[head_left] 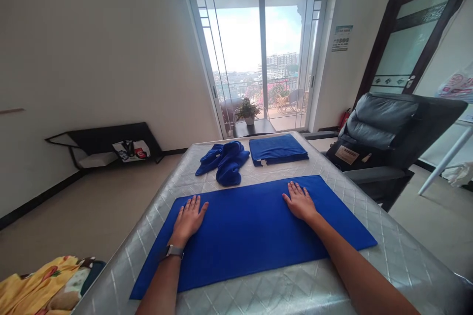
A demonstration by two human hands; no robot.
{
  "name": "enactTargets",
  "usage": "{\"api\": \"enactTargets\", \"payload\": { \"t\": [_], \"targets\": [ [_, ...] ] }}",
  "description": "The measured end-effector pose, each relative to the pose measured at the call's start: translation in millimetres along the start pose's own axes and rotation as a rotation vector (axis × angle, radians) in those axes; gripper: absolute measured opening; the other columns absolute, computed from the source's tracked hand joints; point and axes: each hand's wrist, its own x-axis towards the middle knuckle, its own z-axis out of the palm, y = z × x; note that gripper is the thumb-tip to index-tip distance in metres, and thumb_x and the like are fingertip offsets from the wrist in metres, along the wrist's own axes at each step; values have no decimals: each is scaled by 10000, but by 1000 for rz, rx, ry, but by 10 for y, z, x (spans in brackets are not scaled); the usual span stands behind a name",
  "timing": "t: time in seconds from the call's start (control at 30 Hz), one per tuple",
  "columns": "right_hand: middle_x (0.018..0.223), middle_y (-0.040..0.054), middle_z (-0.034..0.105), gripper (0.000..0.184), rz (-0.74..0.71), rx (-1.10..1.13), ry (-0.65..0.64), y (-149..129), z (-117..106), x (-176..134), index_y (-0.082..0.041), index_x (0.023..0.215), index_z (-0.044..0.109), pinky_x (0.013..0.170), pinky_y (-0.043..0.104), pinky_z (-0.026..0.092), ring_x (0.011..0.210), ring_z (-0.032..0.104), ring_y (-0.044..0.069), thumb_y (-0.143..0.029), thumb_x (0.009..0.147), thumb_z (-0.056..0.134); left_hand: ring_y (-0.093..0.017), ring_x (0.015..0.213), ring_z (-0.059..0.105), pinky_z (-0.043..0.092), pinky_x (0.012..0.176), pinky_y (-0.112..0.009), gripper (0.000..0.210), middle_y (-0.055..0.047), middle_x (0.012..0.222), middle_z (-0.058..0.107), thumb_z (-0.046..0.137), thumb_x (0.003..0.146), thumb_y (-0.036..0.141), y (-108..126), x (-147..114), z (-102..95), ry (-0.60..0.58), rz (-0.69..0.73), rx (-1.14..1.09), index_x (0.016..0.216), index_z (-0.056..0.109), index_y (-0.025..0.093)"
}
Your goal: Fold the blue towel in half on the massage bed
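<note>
A blue towel (pixel 244 236) lies spread flat on the silver quilted table cover (pixel 288 285). My left hand (pixel 189 216) rests palm down near its far left corner, fingers stretched out, with a watch (pixel 173 251) on the wrist. Toward the far right part of the same towel, my right hand (pixel 298 201) also lies flat with its fingers apart. Beyond the towel sits a crumpled blue cloth (pixel 227 160). To the right of that cloth is a neat folded stack of blue towels (pixel 279 148) with a small white tag at its front edge.
A dark recliner chair (pixel 384 123) with a bag on it stands close to the table's right side. At the far end, a potted plant (pixel 249 110) stands on a small dark table before sliding glass doors. Yellow patterned fabric (pixel 44 283) lies at the lower left.
</note>
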Motion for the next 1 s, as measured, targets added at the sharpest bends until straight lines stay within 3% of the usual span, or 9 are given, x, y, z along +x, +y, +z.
{"api": "enactTargets", "payload": {
  "t": [0.2,0.33,0.43,0.57,0.7,0.77,0.83,0.9,1.0],
  "targets": [
    [1669,64,149,696,149,-62,51,697,-38,130,-79,1597,175,1238,427,89,1529,122,223,-466,1018,172,-301,1514,243,184,1229,-483,789,-167,1634,268,198,976,574,-561,33,-17,39,-278,-59,1555,278,44],
    [1660,83,184,688,245,-65,86,1024,-85,153,-68,1591,199,1230,444,145,1521,166,235,-444,1017,167,-304,1512,246,171,1234,-479,801,-181,1625,285,224,963,566,-608,32,-14,65,-323,-79,1539,303,15],
    [1638,122,249,660,258,-83,146,1020,-123,151,-52,1571,272,1221,468,167,1507,219,262,-391,1015,166,-324,1500,273,186,1226,-502,796,-215,1600,322,235,960,542,-535,13,-60,116,-334,-68,1509,346,-24],
    [1607,154,319,613,64,-89,221,488,-178,112,-33,1530,367,1217,459,162,1502,233,272,-311,1003,220,-353,1467,340,252,1202,-510,725,-256,1541,416,277,971,487,-34,-10,-194,202,-180,-78,1446,446,-34],
    [1594,111,362,587,-278,63,175,-446,-151,54,-113,1530,399,1219,406,163,1493,262,224,-361,1021,240,-229,1383,485,373,1153,-366,563,-133,1462,565,278,1018,446,1016,25,-244,180,165,-177,1396,553,131],
    [1592,106,366,583,-373,122,132,-836,-75,43,-121,1527,404,1216,401,177,1495,259,219,-370,1027,237,-236,1382,486,370,1156,-389,539,-154,1460,561,289,1033,435,1518,58,-206,162,349,-194,1393,554,135],
    [1602,117,340,580,-420,138,103,-1070,23,53,-104,1533,387,1218,413,168,1500,242,229,-329,1007,288,-237,1387,482,362,1161,-407,501,-174,1452,563,288,1041,375,1853,90,-143,148,441,-190,1384,561,132],
    [1610,124,319,591,-421,145,103,-1133,106,82,-89,1539,368,1223,422,146,1505,228,234,-305,992,314,-238,1391,479,361,1160,-429,481,-191,1452,557,282,1041,317,1987,112,-78,139,457,-178,1382,562,126],
    [1610,121,319,604,-381,166,115,-962,135,143,-79,1542,356,1228,416,128,1504,228,225,-358,1017,251,-267,1417,445,347,1165,-492,508,-199,1493,508,288,1043,363,1887,128,-18,129,448,-160,1433,512,126]
  ]
}}
